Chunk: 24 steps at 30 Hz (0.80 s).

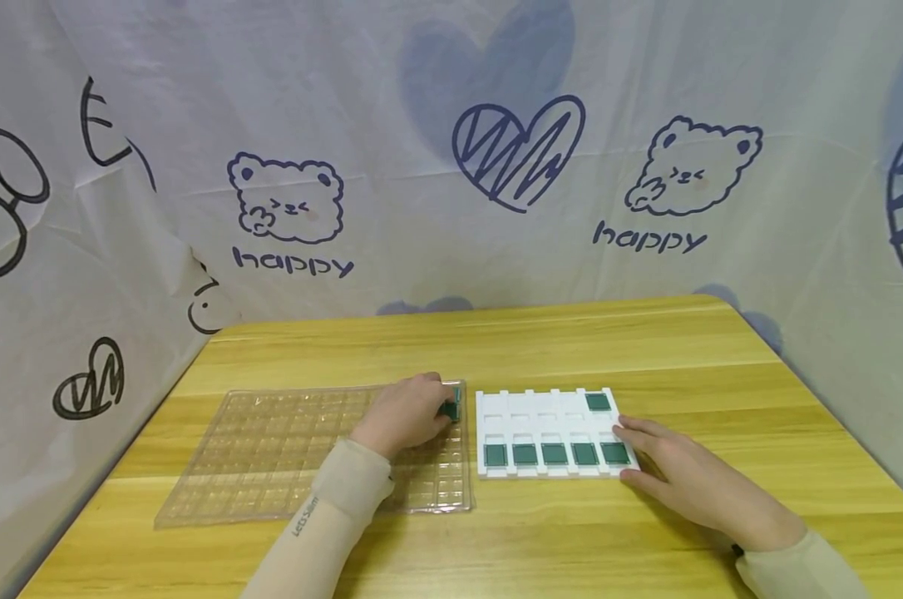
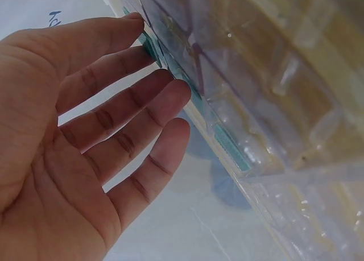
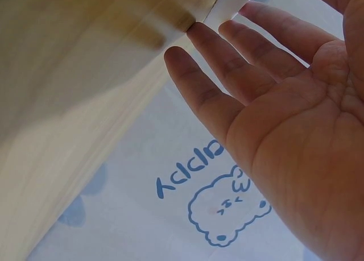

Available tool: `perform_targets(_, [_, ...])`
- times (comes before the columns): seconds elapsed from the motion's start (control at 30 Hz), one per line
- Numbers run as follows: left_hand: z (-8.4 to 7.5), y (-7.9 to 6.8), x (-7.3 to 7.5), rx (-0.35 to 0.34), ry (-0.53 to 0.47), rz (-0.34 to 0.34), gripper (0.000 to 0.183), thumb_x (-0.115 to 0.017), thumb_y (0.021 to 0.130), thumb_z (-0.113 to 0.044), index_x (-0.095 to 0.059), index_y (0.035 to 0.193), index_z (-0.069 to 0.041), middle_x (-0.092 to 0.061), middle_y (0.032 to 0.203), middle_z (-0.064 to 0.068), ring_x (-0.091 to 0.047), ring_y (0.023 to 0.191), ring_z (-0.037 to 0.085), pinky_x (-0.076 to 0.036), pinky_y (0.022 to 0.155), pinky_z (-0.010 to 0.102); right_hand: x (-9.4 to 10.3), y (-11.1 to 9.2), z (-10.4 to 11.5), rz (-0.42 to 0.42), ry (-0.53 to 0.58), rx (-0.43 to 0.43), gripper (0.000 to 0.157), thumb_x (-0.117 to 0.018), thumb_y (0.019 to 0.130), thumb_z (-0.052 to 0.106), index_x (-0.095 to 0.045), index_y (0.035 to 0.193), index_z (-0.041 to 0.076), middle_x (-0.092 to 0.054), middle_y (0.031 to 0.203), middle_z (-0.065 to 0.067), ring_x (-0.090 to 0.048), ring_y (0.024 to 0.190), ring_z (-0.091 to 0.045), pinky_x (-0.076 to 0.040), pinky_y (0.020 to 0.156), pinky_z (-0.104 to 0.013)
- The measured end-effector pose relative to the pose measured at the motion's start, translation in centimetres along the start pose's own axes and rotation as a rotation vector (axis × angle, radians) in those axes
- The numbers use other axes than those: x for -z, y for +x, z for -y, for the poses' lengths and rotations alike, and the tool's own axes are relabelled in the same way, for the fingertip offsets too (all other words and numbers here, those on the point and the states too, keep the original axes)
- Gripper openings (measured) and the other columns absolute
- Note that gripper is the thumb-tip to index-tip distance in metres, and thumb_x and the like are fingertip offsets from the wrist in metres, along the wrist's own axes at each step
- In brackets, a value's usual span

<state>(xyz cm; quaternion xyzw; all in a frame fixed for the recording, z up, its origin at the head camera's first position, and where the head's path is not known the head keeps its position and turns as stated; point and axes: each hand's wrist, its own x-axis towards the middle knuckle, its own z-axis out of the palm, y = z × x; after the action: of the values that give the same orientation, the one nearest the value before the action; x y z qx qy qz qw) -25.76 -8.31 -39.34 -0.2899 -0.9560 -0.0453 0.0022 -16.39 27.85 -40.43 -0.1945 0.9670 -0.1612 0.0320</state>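
My left hand (image 1: 410,412) reaches over the right edge of a clear plastic tray (image 1: 272,449) with many small pockets. In the left wrist view its thumb and index fingertip pinch a small green square chip (image 2: 151,49) at the tray's edge; the other fingers are spread. Another green chip (image 2: 232,147) sits in a pocket close by. My right hand (image 1: 683,474) touches the right side of a white tray (image 1: 530,424), fingers extended, with the thumb near its front corner. That tray bears a row of green chips (image 1: 554,453) along the front and one chip (image 1: 597,403) at the back right.
Both trays lie side by side on a wood-grain table (image 1: 571,541), a narrow gap between them. A white cloth (image 1: 421,225) printed with bears and hearts hangs behind the table and along both sides.
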Motion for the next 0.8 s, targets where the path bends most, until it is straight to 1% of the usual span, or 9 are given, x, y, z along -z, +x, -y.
perform_targets(0.23, [-0.03, -0.1, 0.12, -0.012, -0.027, 0.001, 0.011, -0.074, 0.091, -0.018, -0.068, 0.082, -0.02, -0.063, 0.09, -0.001, -0.052, 0.07, 0.013, -0.046, 0.063, 0.028, -0.01, -0.08, 0.0, 0.0, 0.006, -0.002, 0.056, -0.067, 0.096, 0.031, -0.054, 0.143, 0.002, -0.051, 0.148, -0.019, -0.052, 0.133, -0.039, -0.045, 0.105, -0.056])
perform_targets(0.4, [-0.05, -0.12, 0.23, -0.01, -0.037, 0.004, 0.013, -0.072, 0.092, -0.016, -0.067, 0.08, -0.019, -0.063, 0.091, 0.0, -0.051, 0.071, 0.013, -0.045, 0.061, 0.029, 0.0, -0.1, -0.02, 0.0, 0.007, 0.0, 0.056, -0.066, 0.097, 0.032, -0.054, 0.143, 0.002, -0.051, 0.148, -0.019, -0.052, 0.133, -0.039, -0.045, 0.106, -0.056])
perform_targets(0.67, [0.05, 0.04, 0.09, -0.006, -0.034, 0.004, 0.008, -0.073, 0.091, -0.017, -0.07, 0.084, -0.018, -0.062, 0.09, 0.0, -0.05, 0.069, 0.013, -0.044, 0.06, 0.028, -0.17, -0.28, -0.09, -0.046, 0.004, 0.033, 0.054, -0.068, 0.096, 0.03, -0.056, 0.14, 0.001, -0.053, 0.146, -0.019, -0.055, 0.131, -0.037, -0.046, 0.105, -0.054])
perform_targets(0.8, [0.17, 0.14, -0.06, -0.012, -0.025, 0.0, 0.007, -0.073, 0.09, -0.016, -0.07, 0.084, -0.018, -0.06, 0.087, -0.001, -0.05, 0.067, 0.013, -0.044, 0.06, 0.028, -0.29, -0.34, -0.13, -0.062, 0.003, 0.028, 0.053, -0.069, 0.095, 0.029, -0.058, 0.139, 0.002, -0.055, 0.145, -0.017, -0.056, 0.13, -0.036, -0.046, 0.105, -0.053])
